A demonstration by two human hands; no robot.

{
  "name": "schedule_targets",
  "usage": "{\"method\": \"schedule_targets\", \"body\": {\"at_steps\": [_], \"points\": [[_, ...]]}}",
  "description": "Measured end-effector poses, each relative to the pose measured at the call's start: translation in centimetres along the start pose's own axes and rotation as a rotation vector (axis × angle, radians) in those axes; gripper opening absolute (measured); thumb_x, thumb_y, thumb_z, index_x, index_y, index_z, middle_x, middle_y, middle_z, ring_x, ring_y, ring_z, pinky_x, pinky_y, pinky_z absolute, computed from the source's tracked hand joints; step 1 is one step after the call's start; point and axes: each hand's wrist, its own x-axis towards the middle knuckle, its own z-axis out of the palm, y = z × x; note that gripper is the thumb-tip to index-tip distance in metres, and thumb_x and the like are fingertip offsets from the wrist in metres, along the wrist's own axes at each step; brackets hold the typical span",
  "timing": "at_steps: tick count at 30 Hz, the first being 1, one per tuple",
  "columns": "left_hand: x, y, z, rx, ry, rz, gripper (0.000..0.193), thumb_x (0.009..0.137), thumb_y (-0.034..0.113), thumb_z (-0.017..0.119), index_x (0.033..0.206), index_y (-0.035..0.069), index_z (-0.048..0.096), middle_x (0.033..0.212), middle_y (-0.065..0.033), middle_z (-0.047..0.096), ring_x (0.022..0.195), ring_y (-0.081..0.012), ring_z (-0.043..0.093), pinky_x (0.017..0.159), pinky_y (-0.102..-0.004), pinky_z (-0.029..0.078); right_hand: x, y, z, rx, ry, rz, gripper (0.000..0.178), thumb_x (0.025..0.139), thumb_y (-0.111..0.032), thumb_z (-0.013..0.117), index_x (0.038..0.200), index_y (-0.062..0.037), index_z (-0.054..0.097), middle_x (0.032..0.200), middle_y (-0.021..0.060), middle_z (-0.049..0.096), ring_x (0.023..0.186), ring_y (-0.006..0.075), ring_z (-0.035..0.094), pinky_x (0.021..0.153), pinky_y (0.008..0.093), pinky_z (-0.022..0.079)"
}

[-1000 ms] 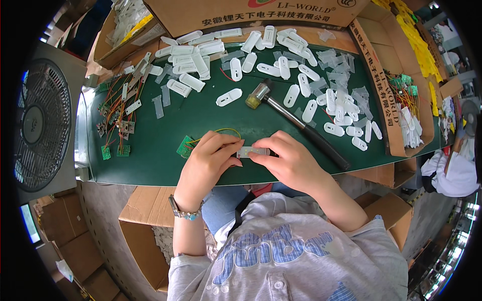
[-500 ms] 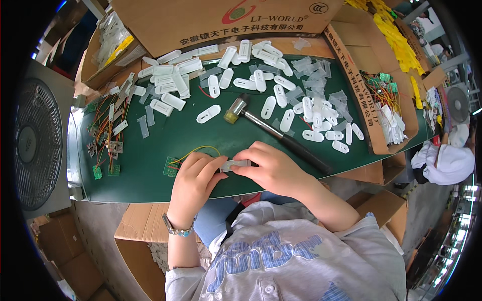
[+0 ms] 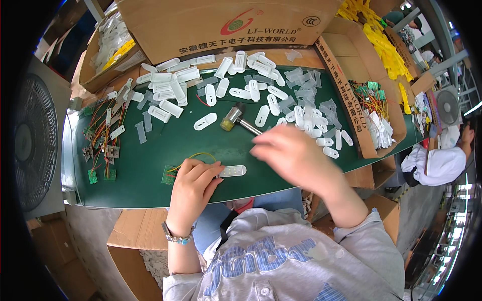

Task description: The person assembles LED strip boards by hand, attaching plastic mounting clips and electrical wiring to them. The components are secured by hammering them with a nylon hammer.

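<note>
My left hand is closed on the left end of a white oval plastic housing with small light spots along its face, lying near the table's front edge. Left of those fingers is a green circuit board with a yellow wire looping from it. My right hand, smeared by motion, is over the handle of a mallet and hides most of it. The mallet has a yellowish, translucent striking face and a metal shaft. Whether my right fingers grip the handle is unclear.
White plastic housings and clear plastic pieces lie across the back of the green table. Wired circuit boards are heaped at left. A cardboard box with more boards stands right; a fan is far left.
My right hand has let go of the housing's right end and moved up and right to the mallet's handle. The housing's face now shows; my left hand still holds it.
</note>
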Motion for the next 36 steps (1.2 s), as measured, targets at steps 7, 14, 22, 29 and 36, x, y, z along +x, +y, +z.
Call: {"method": "schedule_targets", "body": {"at_steps": [7,14,22,29,36], "points": [[0.3,0.1,0.0,-0.014,0.028,0.046,0.028,0.073,0.004,0.077,0.101,0.006,0.072,0.099,-0.0031,0.07,0.088,-0.0259,0.057,0.08,-0.0375,0.051,-1.0,12.8,-3.7,-0.303,-0.003,0.301,0.01,0.083,-0.005,0.068,0.093,-0.0043,0.067,0.092,0.0102,0.066,0.093,0.0316,0.062,0.082,0.0406,0.051],[0.2,0.0,-0.3,-0.007,0.01,0.039,0.031,0.073,0.004,0.079,0.103,0.006,0.072,0.099,-0.0045,0.069,0.089,-0.0267,0.056,0.08,-0.0375,0.051,-1.0,14.2,-2.5,-0.282,-0.028,0.296,0.016,0.082,-0.007,0.071,0.094,-0.0067,0.06,0.095,0.009,0.062,0.097,0.0319,0.06,0.082,0.0417,0.051],[0.2,0.0,-0.1,-0.025,-0.011,-0.05,0.037,0.075,0.004,0.079,0.109,0.004,0.065,0.103,-0.0057,0.071,0.096,-0.0278,0.059,0.083,-0.0386,0.052,-0.9,14.4,-2.5,-0.114,0.027,0.371,0.014,0.084,0.0,0.066,0.093,-0.0044,0.058,0.093,0.0121,0.061,0.087,0.0329,0.062,0.075,0.0396,0.051],[0.0,-0.1,0.0,-0.043,-0.003,-0.045,0.047,0.073,0.006,0.081,0.115,0.003,0.059,0.108,-0.005,0.073,0.098,-0.0284,0.06,0.084,-0.0389,0.052,-0.8,4.7,-2.9,0.505,0.009,0.475,0.01,0.085,0.0,0.067,0.095,-0.0004,0.063,0.092,0.0076,0.063,0.082,0.0248,0.063,0.075,0.0354,0.052],[0.2,0.0,-0.2,-0.052,-0.003,-0.044,0.05,0.071,0.007,0.081,0.115,0.003,0.059,0.108,-0.0049,0.073,0.098,-0.0288,0.06,0.084,-0.0391,0.052,-3.3,-1.7,1.7,0.548,-0.251,0.304,0.02,0.08,-0.004,0.075,0.096,0.0,0.063,0.099,0.0087,0.062,0.084,0.0248,0.065,0.072,0.0352,0.055]]}}
